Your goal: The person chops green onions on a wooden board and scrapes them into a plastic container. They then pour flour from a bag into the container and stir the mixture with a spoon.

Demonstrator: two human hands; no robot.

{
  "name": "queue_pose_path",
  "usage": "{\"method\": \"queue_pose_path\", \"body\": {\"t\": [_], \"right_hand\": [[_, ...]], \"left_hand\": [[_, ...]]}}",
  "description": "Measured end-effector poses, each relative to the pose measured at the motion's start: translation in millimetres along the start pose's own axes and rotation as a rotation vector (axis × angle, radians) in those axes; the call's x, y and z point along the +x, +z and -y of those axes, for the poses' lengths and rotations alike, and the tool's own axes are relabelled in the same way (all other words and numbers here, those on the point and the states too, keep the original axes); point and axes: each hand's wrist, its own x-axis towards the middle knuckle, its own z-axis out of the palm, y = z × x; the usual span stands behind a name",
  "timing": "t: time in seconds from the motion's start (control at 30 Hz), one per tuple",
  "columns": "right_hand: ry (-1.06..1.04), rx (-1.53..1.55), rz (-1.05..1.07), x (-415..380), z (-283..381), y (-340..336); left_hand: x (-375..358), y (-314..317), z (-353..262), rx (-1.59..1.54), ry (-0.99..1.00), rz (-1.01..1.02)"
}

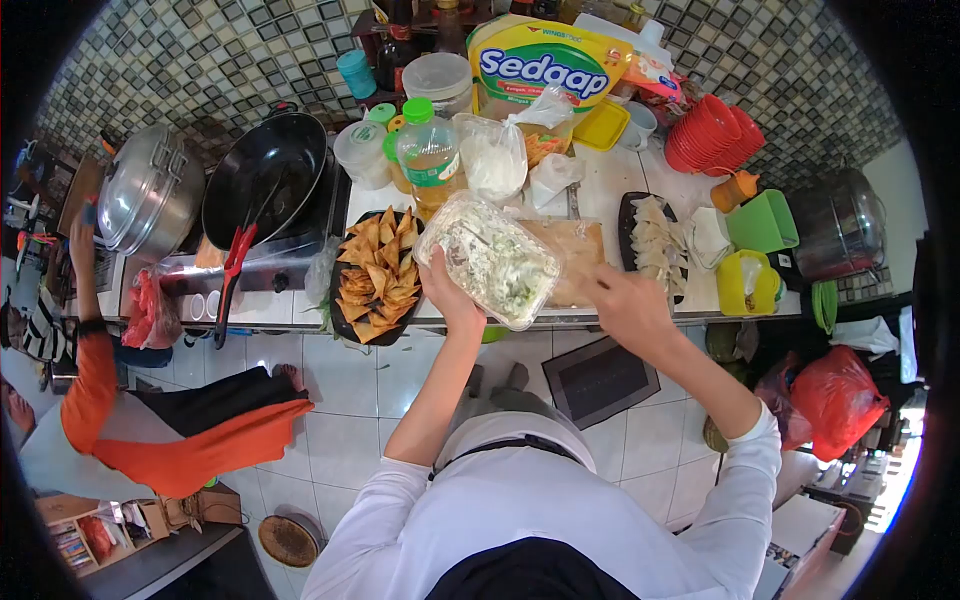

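My left hand is wrapped round the near left side of a clear rectangular plastic container, holding it tilted above the counter's front edge. A whitish mixture with green bits coats the inside of the container. Just right of it is my right hand, its fingers curled together and slightly blurred; what they hold, if anything, I cannot make out. Behind that hand lies a wooden cutting board. Golden fried triangular pieces fill a black plate to the left. Pale folded dough pieces lie on another dark plate to the right.
On the left, a black wok and a steel pot stand on the stove, with another person's arm beside them. An oil bottle, a Sedaap pack, red bowls and a green container line the counter.
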Motion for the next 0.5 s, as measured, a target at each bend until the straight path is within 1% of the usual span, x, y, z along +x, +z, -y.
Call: {"method": "queue_pose_path", "body": {"t": [0.07, 0.17, 0.23, 0.27, 0.33, 0.37, 0.43, 0.47, 0.5], "right_hand": [[0.042, -0.047, 0.006, -1, -6, 5], [0.083, -0.065, 0.041, 1, -7, 13], [0.148, 0.21, -0.02, -3, -1, 12], [0.147, 0.21, -0.017, -6, 3, 15], [0.164, 0.369, -0.023, -9, 12, 23], [0.163, 0.37, -0.023, -7, 12, 22], [0.14, 0.379, -0.088, -5, 13, 17], [0.161, 0.377, -0.055, -4, 15, 8], [0.179, 0.376, -0.022, -2, 17, -6]], "left_hand": [[1, -1, -1, -0.054, -0.062, -0.008], [0, 2, -2, -0.08, -0.071, -0.012], [-1, 6, -5, -0.096, -0.079, -0.019], [-2, 7, -5, -0.11, -0.093, -0.02], [-2, 7, -4, -0.08, -0.064, -0.012], [-1, 6, -4, -0.05, -0.035, -0.004], [4, 0, -1, -0.065, -0.044, 0.025], [7, -3, 1, -0.083, -0.05, 0.055], [3, 1, -2, -0.062, -0.04, 0.036]]}}
